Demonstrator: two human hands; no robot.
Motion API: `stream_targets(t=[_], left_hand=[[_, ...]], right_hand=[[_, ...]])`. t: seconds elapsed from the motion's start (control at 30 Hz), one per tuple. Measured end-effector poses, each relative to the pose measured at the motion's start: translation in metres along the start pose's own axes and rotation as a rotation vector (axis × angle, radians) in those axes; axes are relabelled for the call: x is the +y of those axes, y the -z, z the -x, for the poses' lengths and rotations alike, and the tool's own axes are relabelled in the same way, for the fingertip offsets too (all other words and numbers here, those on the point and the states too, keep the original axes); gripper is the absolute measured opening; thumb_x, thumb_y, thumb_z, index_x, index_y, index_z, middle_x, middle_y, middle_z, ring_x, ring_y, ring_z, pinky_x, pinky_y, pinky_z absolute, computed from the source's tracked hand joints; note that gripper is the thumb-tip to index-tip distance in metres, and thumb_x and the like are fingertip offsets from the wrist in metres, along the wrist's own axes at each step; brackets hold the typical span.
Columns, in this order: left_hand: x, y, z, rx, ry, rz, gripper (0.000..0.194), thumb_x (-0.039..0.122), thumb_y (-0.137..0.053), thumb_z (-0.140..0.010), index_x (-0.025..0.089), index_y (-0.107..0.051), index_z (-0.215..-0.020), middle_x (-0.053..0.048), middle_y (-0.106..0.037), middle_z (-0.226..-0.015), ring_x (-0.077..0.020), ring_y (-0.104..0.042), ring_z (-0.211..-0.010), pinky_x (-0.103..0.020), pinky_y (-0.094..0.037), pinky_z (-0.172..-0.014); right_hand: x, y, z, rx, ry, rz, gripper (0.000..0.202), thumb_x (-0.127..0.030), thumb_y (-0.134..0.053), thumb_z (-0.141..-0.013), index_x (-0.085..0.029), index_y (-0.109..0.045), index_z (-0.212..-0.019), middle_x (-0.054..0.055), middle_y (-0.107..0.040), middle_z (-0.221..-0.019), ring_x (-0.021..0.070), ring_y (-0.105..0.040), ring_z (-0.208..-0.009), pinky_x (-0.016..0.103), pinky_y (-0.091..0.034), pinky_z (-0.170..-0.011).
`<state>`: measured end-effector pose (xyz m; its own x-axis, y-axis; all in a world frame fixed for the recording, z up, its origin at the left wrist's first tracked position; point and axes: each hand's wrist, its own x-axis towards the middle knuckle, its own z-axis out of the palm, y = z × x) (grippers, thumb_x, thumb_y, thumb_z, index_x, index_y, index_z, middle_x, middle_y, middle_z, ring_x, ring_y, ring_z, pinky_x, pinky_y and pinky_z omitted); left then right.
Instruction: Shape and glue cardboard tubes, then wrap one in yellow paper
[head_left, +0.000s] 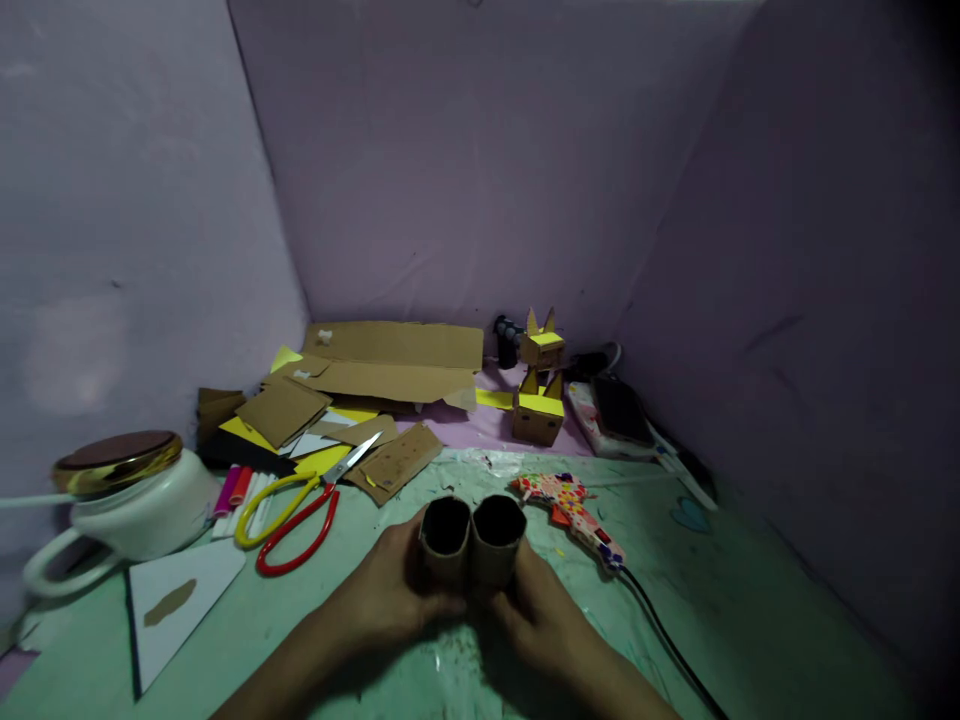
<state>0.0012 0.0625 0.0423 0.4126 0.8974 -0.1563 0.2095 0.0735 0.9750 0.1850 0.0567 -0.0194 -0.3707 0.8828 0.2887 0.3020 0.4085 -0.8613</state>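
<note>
Pressing two short brown cardboard tubes (471,540) side by side, touching, near middle of the green counter (750,600); left hand (390,595) and right hand (544,610) each curl closed round one, probably holding them together, floral-patterned glue gun (574,505) just right

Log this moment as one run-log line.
left hand: holds left cardboard tube | right hand: holds right cardboard tube | tubes: upright, side by side, touching | nearby: scissors, glue gun
</note>
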Motion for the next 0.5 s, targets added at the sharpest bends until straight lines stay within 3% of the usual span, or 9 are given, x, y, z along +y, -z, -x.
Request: stream_targets(t=[0.23,0.5], left_hand=[[-0.013,0.004,-0.003,-0.053,-0.041,0.007,0.026,0.016,-0.072,-0.058,0.016,-0.061,-0.082,-0.001,-0.059,-0.077,-0.0194,-0.05,-0.074,-0.03,-0.041,-0.067],[-0.006,0.004,-0.001,-0.07,-0.042,-0.024,0.021,0.014,-0.069,-0.06,0.017,-0.059,-0.079,0.001,-0.058,-0.076,-0.0173,-0.049,-0.072,-0.028,-0.04,-0.067]], right_hand=[[0.006,0.001,-0.002,-0.034,-0.013,-0.026,0.019,-0.025,-0.052,-0.086,-0.02,-0.05,-0.104,0.005,-0.061,-0.097,0.0246,-0.058,-0.087,0.034,-0.047,-0.075],[0.004,0.001,-0.002,-0.019,0.018,-0.009,0.017,-0.023,-0.05,-0.086,-0.02,-0.05,-0.102,0.007,-0.06,-0.097,0.025,-0.058,-0.087,0.036,-0.047,-0.076]])
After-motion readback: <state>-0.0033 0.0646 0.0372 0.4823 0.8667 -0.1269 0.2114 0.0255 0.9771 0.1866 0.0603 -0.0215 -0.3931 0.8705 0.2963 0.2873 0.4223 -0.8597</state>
